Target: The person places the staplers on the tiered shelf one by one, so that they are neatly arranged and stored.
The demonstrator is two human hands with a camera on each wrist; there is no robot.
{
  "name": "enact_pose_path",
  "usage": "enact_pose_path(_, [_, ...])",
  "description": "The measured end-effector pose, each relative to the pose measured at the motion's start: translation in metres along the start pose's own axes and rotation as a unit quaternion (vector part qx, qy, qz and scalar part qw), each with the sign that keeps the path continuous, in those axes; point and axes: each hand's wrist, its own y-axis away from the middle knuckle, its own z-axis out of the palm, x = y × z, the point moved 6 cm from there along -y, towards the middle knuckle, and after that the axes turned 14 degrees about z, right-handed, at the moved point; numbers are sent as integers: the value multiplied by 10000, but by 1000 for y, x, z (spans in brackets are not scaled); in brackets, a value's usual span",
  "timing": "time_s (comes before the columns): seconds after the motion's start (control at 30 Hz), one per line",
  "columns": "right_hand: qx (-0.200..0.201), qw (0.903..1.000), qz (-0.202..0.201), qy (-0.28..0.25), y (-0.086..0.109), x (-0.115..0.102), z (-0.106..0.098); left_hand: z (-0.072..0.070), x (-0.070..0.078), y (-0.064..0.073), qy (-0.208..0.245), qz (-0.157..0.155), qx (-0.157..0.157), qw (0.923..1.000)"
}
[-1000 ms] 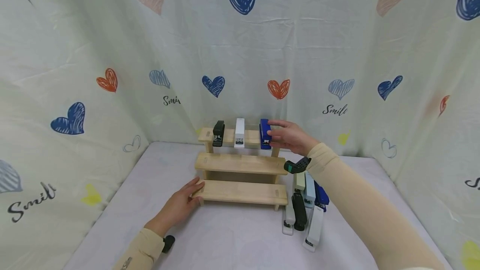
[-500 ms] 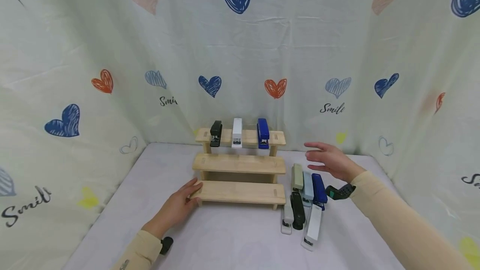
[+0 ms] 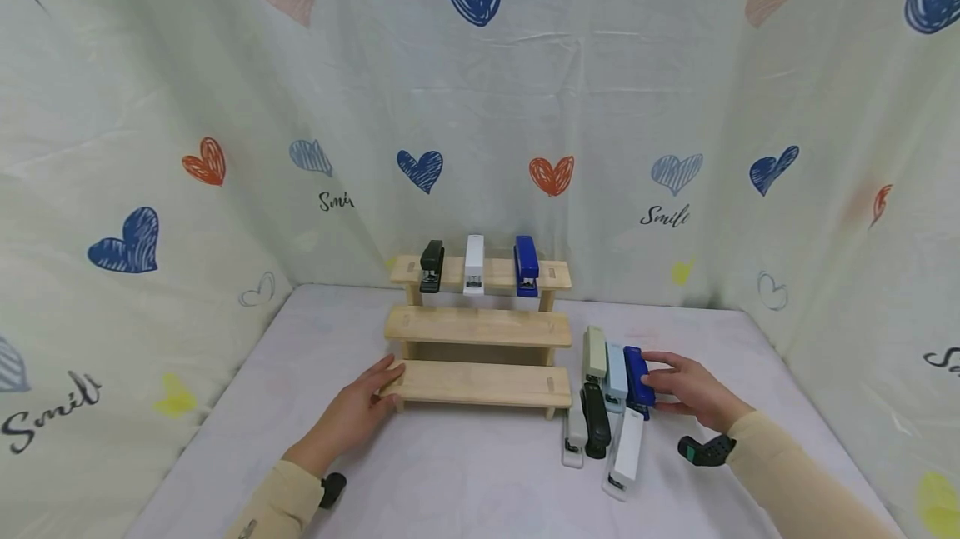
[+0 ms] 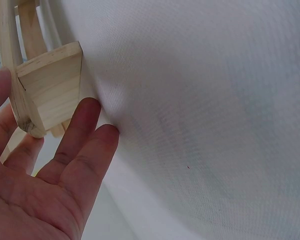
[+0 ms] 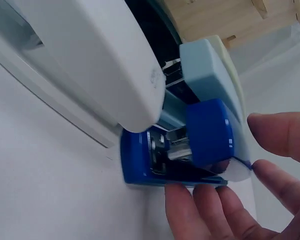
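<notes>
My left hand [image 3: 358,410] holds the left end of the bottom board of a three-tier wooden display stand [image 3: 480,382]; in the left wrist view the thumb and a finger lie on either side of the board [image 4: 20,100], other fingers extended. My right hand [image 3: 693,389] reaches a blue stapler [image 3: 637,376] lying on the table. In the right wrist view several fingertips [image 5: 177,195] touch the side of its base, while the thumb [image 5: 275,130] stands apart from it. Light blue [image 3: 616,372], pale green [image 3: 595,353], black [image 3: 596,421] and white [image 3: 626,451] staplers lie packed beside it.
On the stand's top tier sit a black stapler [image 3: 432,266], a white stapler [image 3: 474,264] and a blue stapler [image 3: 527,264]. Another white stapler [image 3: 574,432] lies left of the black one on the table. A heart-printed curtain [image 3: 480,106] hangs behind.
My right hand has let go of the blue stapler on the top tier and moved right and down to the blue stapler on the table. My left hand stays on the stand.
</notes>
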Motion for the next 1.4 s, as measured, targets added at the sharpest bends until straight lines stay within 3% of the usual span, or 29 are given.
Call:
enact_pose_path(0.4, [-424,9956,-47,-837,-3,10,10,1,-1,-1,-25,30,24,10000])
enact_pose_path(0.63, [-610,9931,-113,-993,-4,11,11,2,-3,-2,-19,-21,-48,10000])
enact_pose_path(1.4, [-558,9917,-15,-1158,-5,13,12,3,-5,-1,25,-39,-43,10000])
